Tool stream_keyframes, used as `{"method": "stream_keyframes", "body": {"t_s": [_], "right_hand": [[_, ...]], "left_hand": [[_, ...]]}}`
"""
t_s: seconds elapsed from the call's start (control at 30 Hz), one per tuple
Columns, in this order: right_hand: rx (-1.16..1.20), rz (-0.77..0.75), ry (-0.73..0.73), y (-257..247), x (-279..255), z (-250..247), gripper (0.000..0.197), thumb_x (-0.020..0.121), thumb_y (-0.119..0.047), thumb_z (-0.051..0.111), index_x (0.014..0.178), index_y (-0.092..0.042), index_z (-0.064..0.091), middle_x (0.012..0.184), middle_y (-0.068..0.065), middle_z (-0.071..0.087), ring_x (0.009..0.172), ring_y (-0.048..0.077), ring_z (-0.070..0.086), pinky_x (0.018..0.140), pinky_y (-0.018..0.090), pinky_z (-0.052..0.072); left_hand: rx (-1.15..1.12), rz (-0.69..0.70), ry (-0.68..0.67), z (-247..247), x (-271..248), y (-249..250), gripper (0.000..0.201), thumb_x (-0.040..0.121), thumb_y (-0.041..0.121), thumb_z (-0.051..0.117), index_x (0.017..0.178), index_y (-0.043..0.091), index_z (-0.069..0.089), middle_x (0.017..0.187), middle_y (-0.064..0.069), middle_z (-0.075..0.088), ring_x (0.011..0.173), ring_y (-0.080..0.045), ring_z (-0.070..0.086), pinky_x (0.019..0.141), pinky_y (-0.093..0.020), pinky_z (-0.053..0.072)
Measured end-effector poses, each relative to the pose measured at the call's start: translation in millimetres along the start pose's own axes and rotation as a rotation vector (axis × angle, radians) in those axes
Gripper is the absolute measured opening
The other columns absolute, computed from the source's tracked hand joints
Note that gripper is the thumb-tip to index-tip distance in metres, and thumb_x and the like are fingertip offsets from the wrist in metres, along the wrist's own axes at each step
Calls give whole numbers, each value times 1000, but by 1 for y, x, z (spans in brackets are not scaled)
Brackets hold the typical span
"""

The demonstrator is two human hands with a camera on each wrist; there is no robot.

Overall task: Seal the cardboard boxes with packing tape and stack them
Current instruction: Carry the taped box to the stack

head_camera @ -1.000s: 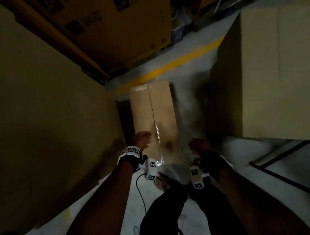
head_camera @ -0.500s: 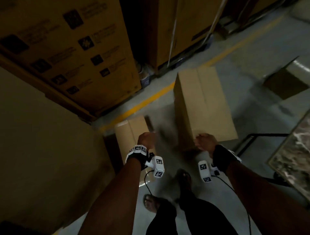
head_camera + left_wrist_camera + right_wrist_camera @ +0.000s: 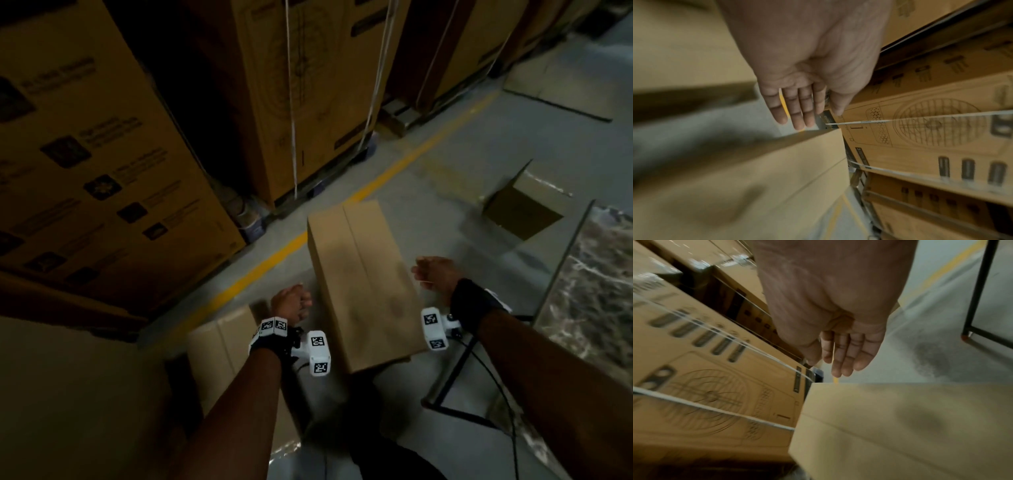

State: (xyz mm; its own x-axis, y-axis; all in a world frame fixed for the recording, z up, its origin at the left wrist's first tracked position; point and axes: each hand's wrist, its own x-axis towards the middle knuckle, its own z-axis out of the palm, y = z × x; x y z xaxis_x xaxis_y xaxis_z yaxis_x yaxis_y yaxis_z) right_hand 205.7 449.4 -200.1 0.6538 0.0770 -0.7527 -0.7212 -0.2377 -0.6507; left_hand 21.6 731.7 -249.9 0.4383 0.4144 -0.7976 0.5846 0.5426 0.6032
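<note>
A plain brown cardboard box (image 3: 363, 274) with a closed centre seam stands upright in front of me. My left hand (image 3: 291, 303) is just off its left side and my right hand (image 3: 433, 274) off its right side. In the wrist views the left hand (image 3: 797, 110) and the right hand (image 3: 844, 356) show straight, empty fingers hanging past the box (image 3: 756, 178) (image 3: 900, 426) without touching it. A second, lower box (image 3: 226, 346) lies on the floor under my left forearm, with shiny tape at its near end.
Big printed cartons (image 3: 102, 171) and a strapped carton (image 3: 308, 102) wall off the left and back, behind a yellow floor line (image 3: 274, 253). An open box (image 3: 520, 209) sits at the right. A marble-topped table (image 3: 596, 274) on a black frame (image 3: 455, 377) stands close on my right.
The view has swung up and to the right. Both hands left the low taped box on the floor and spread apart to either side of the taller box.
</note>
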Motion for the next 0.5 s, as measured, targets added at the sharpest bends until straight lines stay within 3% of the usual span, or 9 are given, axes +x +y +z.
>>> {"method": "stream_keyframes", "body": {"t_s": [0.07,0.13,0.2,0.27,0.33,0.4,0.43,0.47,0.5], "right_hand": [[-66,-8,54,-1,32,-7,25,104,-23,51,82,-18,61,78,6,62,59,15,55,56,24,38],[-121,-12,74,5,62,-12,21,100,-29,64,82,-18,67,83,6,61,64,16,52,57,25,37],[-164,-10,88,16,91,-16,24,96,-38,71,87,-16,69,87,6,61,69,17,52,60,27,39],[-194,2,102,31,116,-19,31,95,-45,71,93,-14,68,92,7,61,80,21,54,70,33,45],[-219,9,80,47,137,-18,38,94,-54,69,98,-16,67,94,4,61,88,23,56,78,38,48],[-251,10,52,64,157,-18,43,85,-66,71,95,-24,65,83,-6,53,75,15,51,64,28,44],[-256,23,55,74,167,-18,45,79,-69,73,90,-27,62,81,-8,51,72,12,49,57,24,39],[-264,48,57,87,182,-21,52,74,-71,77,94,-25,63,88,-6,57,77,14,54,58,25,41],[-259,54,64,102,198,-24,71,68,-74,81,108,-18,66,104,1,64,93,20,61,69,30,51]], "left_hand": [[-46,-17,-4,23,24,3,22,104,28,57,90,11,58,81,-7,59,62,-16,50,46,-23,37],[-29,-54,17,42,43,-1,23,102,34,59,92,14,62,94,-9,64,72,-17,57,60,-29,40],[-19,-83,27,57,66,-12,28,100,41,62,112,16,67,114,-10,66,95,-21,64,75,-34,45],[-13,-131,46,64,83,-25,51,96,49,64,133,14,61,122,-7,62,110,-24,59,88,-38,43],[-15,-165,68,68,106,-41,68,89,62,65,141,19,57,127,-7,60,112,-24,54,93,-41,41],[17,-196,36,72,122,-55,83,81,76,62,147,26,52,140,-8,56,113,-20,51,98,-47,40],[50,-188,25,75,129,-60,82,82,78,59,145,27,53,134,-7,57,104,-17,52,98,-47,41],[94,-164,39,78,133,-65,75,81,81,59,136,29,58,118,-2,58,91,-14,52,93,-44,41],[140,-163,21,81,136,-69,73,74,88,59,124,34,62,109,3,59,86,-14,51,92,-41,41]]}}
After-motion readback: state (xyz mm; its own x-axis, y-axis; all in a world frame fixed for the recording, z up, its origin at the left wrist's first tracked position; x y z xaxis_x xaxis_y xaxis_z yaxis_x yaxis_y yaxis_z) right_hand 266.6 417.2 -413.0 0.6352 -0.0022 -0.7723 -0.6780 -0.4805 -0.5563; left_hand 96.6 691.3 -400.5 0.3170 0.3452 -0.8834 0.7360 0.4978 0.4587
